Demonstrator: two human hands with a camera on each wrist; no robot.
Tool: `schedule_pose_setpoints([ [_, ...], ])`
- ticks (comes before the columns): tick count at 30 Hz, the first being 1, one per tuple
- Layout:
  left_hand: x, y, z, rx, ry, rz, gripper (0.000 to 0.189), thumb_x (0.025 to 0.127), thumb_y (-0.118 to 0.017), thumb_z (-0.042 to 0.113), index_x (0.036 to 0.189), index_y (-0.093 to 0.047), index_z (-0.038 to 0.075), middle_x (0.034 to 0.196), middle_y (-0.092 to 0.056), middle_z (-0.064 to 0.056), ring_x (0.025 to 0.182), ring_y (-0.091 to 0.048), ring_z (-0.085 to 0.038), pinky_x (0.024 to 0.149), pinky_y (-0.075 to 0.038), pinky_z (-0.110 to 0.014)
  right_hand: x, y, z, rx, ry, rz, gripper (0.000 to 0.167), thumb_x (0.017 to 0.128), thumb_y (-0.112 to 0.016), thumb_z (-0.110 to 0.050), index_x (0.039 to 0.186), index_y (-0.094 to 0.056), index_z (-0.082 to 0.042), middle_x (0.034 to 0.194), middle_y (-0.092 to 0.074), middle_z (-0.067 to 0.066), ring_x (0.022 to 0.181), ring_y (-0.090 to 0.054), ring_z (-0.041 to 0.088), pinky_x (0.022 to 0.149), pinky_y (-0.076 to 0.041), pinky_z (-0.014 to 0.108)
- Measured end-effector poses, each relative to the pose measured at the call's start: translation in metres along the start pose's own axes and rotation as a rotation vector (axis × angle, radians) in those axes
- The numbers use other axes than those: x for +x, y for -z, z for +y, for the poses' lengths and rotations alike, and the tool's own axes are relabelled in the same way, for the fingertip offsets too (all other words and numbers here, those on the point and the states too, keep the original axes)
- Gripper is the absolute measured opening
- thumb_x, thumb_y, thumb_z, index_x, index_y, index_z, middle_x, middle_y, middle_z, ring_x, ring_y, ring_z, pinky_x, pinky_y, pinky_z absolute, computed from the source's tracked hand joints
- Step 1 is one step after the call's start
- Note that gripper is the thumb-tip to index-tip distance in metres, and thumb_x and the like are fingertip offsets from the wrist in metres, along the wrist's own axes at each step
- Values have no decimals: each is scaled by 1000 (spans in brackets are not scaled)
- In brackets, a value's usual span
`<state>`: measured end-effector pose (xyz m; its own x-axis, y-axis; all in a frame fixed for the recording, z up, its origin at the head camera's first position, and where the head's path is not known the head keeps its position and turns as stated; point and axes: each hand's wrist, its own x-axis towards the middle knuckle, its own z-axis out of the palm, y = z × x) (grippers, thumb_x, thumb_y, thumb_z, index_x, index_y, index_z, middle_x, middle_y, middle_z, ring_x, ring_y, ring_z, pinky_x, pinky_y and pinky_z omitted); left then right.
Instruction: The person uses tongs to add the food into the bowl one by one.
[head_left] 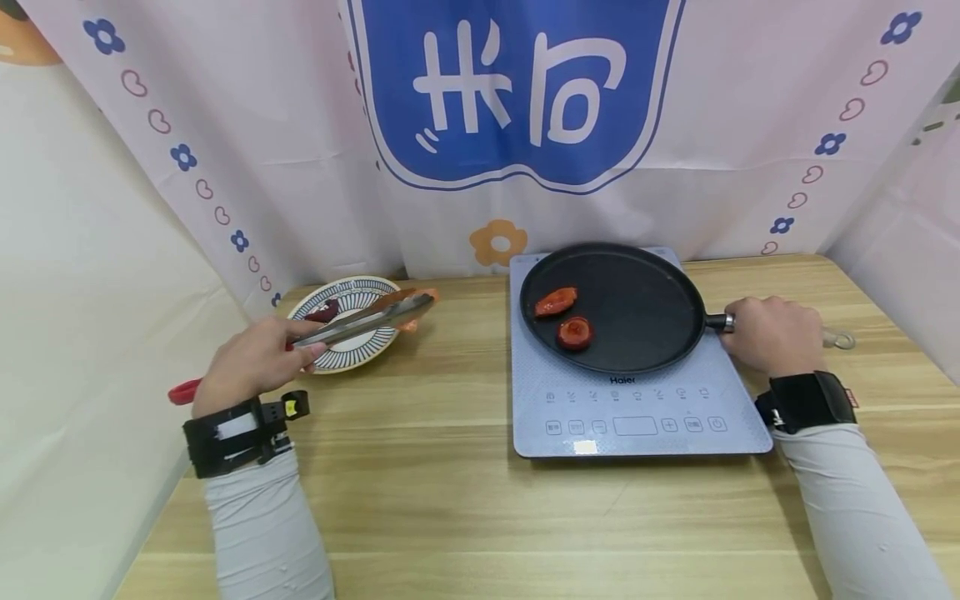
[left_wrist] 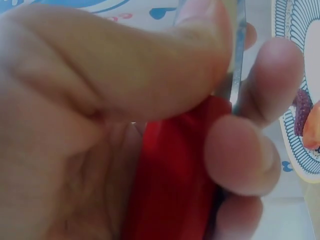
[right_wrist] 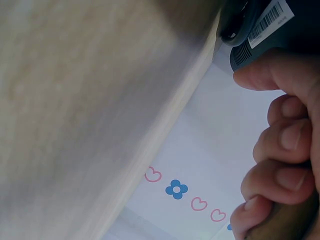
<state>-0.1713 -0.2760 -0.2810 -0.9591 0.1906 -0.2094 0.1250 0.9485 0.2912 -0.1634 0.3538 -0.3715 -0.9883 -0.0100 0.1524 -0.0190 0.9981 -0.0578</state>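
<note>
My left hand [head_left: 258, 358] grips tongs [head_left: 367, 321] with a red handle [left_wrist: 172, 170], which also fills the middle of the left wrist view. Orange-brown food [head_left: 409, 323] shows at the tong tips, over the right edge of a blue-and-white patterned plate [head_left: 341, 364]. A dark purple piece of food [head_left: 324, 312] lies on that plate. On the right, my right hand [head_left: 776, 333] is wrapped around the handle of a flat black frying pan [head_left: 637, 292]. A long reddish piece of food [head_left: 556, 302] and a round red piece [head_left: 575, 333] lie at the pan's left side.
Under the pan is a light-grey induction cooker [head_left: 540, 408] with touch buttons along its front. Both stand on a wooden table [head_left: 420, 483]. A printed cloth [head_left: 315, 167] hangs behind the table, with more pale cloth at both sides.
</note>
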Motion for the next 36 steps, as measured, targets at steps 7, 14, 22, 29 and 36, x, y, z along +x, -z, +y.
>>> schedule_pose_setpoints([
  [7, 1, -1, 5, 17, -44, 25, 55, 106, -63, 36, 150, -57, 3, 80, -73, 2, 84, -57, -24, 63, -38, -33, 0, 0, 1, -1, 8, -2, 13, 88, -72, -18, 87, -75, -5, 61, -54, 7, 57, -49, 30, 49, -34, 42],
  [14, 2, -2, 9, 24, -49, 26, 54, 106, -63, 36, 150, -57, 5, 82, -75, 2, 86, -59, -24, 63, -38, -33, -1, 0, 0, -7, 12, 15, 14, 88, -73, -17, 89, -76, -4, 60, -54, 6, 56, -49, 29, 49, -33, 41],
  [22, 4, -1, 12, 20, -75, 46, 50, 106, -63, 33, 147, -60, 5, 83, -76, 0, 88, -60, -25, 63, -38, -33, 0, 1, -1, -7, 10, 16, 13, 88, -73, -18, 85, -74, -5, 60, -54, 6, 56, -49, 29, 48, -34, 41],
  [29, 5, -1, 18, 20, -83, 48, 47, 106, -64, 33, 143, -64, 5, 88, -73, -3, 90, -56, -26, 63, -39, -33, 0, 1, -1, -11, 8, 30, 12, 87, -73, -18, 83, -74, -6, 58, -52, 5, 55, -48, 29, 48, -33, 41],
  [36, 7, -5, 24, 32, -106, 68, 44, 105, -66, 31, 142, -66, 8, 79, -70, 0, 82, -55, -23, 63, -38, -34, 1, -2, -1, -9, 12, 33, 12, 87, -73, -17, 83, -74, -6, 57, -51, 4, 54, -47, 28, 48, -32, 39],
])
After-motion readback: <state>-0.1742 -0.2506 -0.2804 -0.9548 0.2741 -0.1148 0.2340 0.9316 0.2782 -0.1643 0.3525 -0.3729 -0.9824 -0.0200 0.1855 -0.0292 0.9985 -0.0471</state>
